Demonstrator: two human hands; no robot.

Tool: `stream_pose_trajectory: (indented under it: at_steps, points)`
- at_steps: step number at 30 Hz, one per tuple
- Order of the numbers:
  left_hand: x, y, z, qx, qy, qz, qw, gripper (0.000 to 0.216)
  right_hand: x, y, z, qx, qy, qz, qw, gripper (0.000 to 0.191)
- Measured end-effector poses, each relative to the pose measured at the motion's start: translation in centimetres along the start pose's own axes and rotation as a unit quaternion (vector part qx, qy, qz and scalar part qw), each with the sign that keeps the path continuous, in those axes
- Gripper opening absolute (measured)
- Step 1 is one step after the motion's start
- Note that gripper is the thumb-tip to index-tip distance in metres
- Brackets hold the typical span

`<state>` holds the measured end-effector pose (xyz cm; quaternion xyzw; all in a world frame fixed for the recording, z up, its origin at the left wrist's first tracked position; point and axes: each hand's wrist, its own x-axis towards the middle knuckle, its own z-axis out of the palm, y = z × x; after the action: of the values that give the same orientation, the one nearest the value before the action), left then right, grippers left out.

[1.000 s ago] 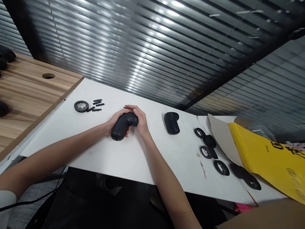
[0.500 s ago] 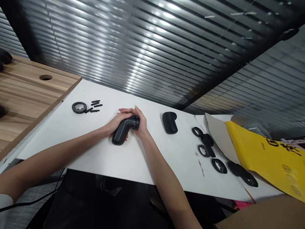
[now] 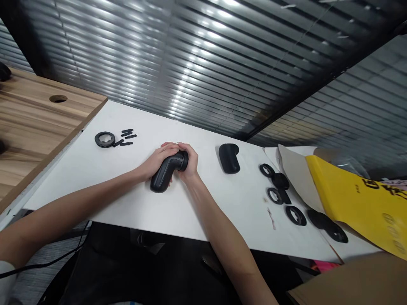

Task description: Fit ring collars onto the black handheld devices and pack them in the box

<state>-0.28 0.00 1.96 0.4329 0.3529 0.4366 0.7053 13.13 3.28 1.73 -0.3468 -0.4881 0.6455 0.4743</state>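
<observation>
Both my hands hold one black handle-shaped part point(image 3: 165, 173) on the white table point(image 3: 133, 199). My left hand point(image 3: 157, 160) wraps its body from the left and behind. My right hand point(image 3: 190, 163) is closed round its ringed end on the right. A second black handle part point(image 3: 229, 157) lies a little to the right, untouched. A black ring point(image 3: 104, 139) with several small black strips point(image 3: 126, 138) lies at the far left of the table.
Several black rings and caps point(image 3: 280, 190) lie in a row at the right, beside grey card and a yellow bag point(image 3: 359, 199). A wooden desk point(image 3: 34, 123) with a cable hole adjoins on the left. Metal blinds stand behind.
The handle part has turned in my hands so its ringed end shows on the right. My right fingers have closed round that end. The view has shifted slightly.
</observation>
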Motion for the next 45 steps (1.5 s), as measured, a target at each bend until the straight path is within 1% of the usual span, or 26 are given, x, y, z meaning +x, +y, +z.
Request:
stream_pose_trajectory:
  at_steps: [3, 7, 9, 11, 13, 16, 18, 25, 27, 31, 33, 35, 37, 40, 45]
  points:
    - [-0.3, 0.1, 0.2, -0.003, 0.001, -0.004, 1.000, 0.045, -0.2, -0.2, 0.4, 0.001, 0.024, -0.023, 0.999, 0.037]
    - [-0.5, 0.0, 0.3, -0.001, 0.005, 0.004, 1.000, 0.046, -0.5, -0.8, 0.7, -0.039, 0.014, -0.077, 0.996, 0.034]
    - [-0.4, -0.2, 0.4, -0.002, 0.009, -0.002, 1.000, 0.049, -0.6, -0.8, 0.8, -0.052, 0.022, -0.091, 0.994, 0.035]
    - [-0.4, -0.3, 0.4, -0.011, 0.020, -0.019, 1.000, 0.052, -0.6, -0.5, 0.9, -0.057, 0.044, -0.094, 0.993, 0.036]
    - [-0.4, -0.4, 0.5, -0.027, 0.031, -0.053, 0.998, 0.054, -0.6, -0.1, 0.9, -0.062, 0.062, -0.096, 0.992, 0.036]
    - [-0.6, -0.4, 0.7, -0.058, 0.035, -0.106, 0.992, 0.055, -0.7, 0.3, 0.9, -0.064, 0.065, -0.114, 0.989, 0.034]
    - [-0.7, -0.3, 0.8, -0.072, 0.038, -0.116, 0.990, 0.053, -0.8, 0.4, 0.8, -0.057, 0.054, -0.127, 0.989, 0.032]
    - [-0.6, -0.1, 0.9, -0.070, 0.050, -0.131, 0.988, 0.046, -0.5, 0.9, 0.3, 0.021, 0.012, -0.113, 0.993, 0.025]
    - [-0.6, 0.0, 0.9, -0.063, 0.050, -0.124, 0.989, 0.046, -0.3, 1.0, 0.1, 0.023, 0.008, -0.112, 0.993, 0.025]
    - [-0.5, 0.0, 0.9, -0.054, 0.051, -0.129, 0.989, 0.044, 0.0, 0.9, -0.2, 0.010, -0.016, -0.083, 0.996, 0.023]
    - [-0.3, 0.0, 0.9, -0.055, 0.061, -0.131, 0.988, 0.043, 0.2, 0.9, -0.3, -0.005, -0.013, -0.092, 0.996, 0.023]
    - [-0.1, -0.1, 0.9, -0.052, 0.070, -0.114, 0.990, 0.041, 0.4, 0.8, -0.6, -0.019, -0.004, -0.117, 0.993, 0.026]
    - [0.1, -0.1, 0.8, -0.044, 0.068, -0.102, 0.992, 0.039, 0.6, 0.8, -0.8, -0.020, -0.002, -0.129, 0.992, 0.033]
    - [0.2, 0.0, 0.7, -0.040, 0.052, -0.118, 0.991, 0.042, 0.7, 0.9, -1.0, 0.000, -0.005, -0.119, 0.993, 0.042]
    - [0.3, 0.4, 0.3, -0.041, 0.029, -0.148, 0.988, 0.045, 0.4, 1.1, -0.8, 0.003, 0.012, -0.118, 0.993, 0.040]
